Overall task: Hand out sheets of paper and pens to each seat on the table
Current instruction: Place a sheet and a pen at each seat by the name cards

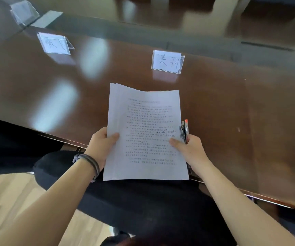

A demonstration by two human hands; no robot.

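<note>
Standing at the near edge of a glossy dark wooden table (36,89), a person held a stack of paper sheets (145,135) above the edge, over a black chair back (143,201). The sheets were white, rectangular and covered in printed lines, with a few handwritten marks near the right side; their long axis ran away from the person, top edge toward the table's far side. The left hand (100,144) pinched the stack's left edge, thumb on top, a dark braided band (89,162) on its wrist. The right hand (191,148) gripped the right edge, thumb on top, and clutched a bundle of pens (185,130) upright beside the paper, one red-tipped. Beyond the sheets stood a clear acrylic name card holder (168,62) with handwritten characters; a second holder (54,43) stood further left, and a third holder (23,12), blurred, sat in the far left corner.
</note>
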